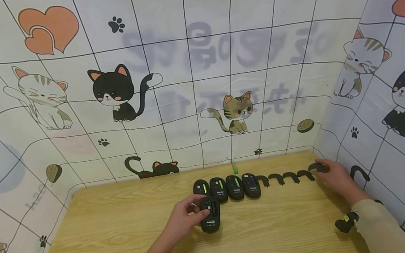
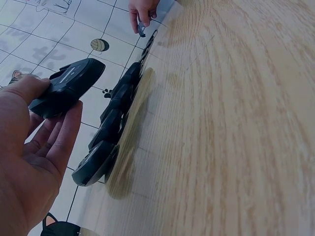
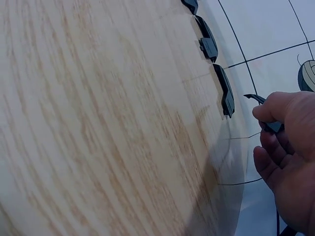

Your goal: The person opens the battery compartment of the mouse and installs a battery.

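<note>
My left hand [image 1: 185,215] grips a black computer mouse [image 1: 210,216] with its underside turned up, above the table. In the left wrist view, the thumb lies on that mouse [image 2: 74,81] and the fingers support it from below. At the right end of the table, my right hand [image 1: 334,176] pinches a small curved black cover [image 1: 316,167], partly hidden by the fingers. Behind the left hand stands a row of black mice [image 1: 218,190], undersides up, some with a green strip showing. Further right, several similar loose covers [image 1: 275,178] lie in line.
A small green battery-like piece [image 1: 235,168] lies at the back edge of the wooden table [image 1: 131,229]. Cat-printed cloth walls [image 1: 182,103] stand close behind and at both sides. The right hand is near the right wall.
</note>
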